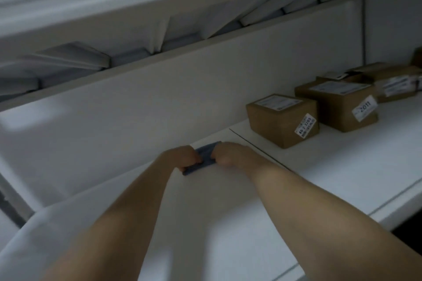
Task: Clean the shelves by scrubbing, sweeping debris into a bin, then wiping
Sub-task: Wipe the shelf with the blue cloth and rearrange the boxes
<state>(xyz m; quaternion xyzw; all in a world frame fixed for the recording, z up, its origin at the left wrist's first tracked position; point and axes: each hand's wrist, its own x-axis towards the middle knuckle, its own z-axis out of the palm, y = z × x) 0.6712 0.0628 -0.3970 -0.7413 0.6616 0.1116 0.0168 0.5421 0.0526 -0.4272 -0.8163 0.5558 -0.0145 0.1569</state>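
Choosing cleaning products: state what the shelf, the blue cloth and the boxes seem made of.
Shelf: smooth white, likely painted metal or laminate, faint sheen. Blue cloth: soft fabric, it folds and bunches. Boxes: matte brown cardboard, white paper labels.

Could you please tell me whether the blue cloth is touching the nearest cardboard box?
No, the blue cloth, held by the left hand and right hand, lies apart from the nearest cardboard box, bare shelf between.
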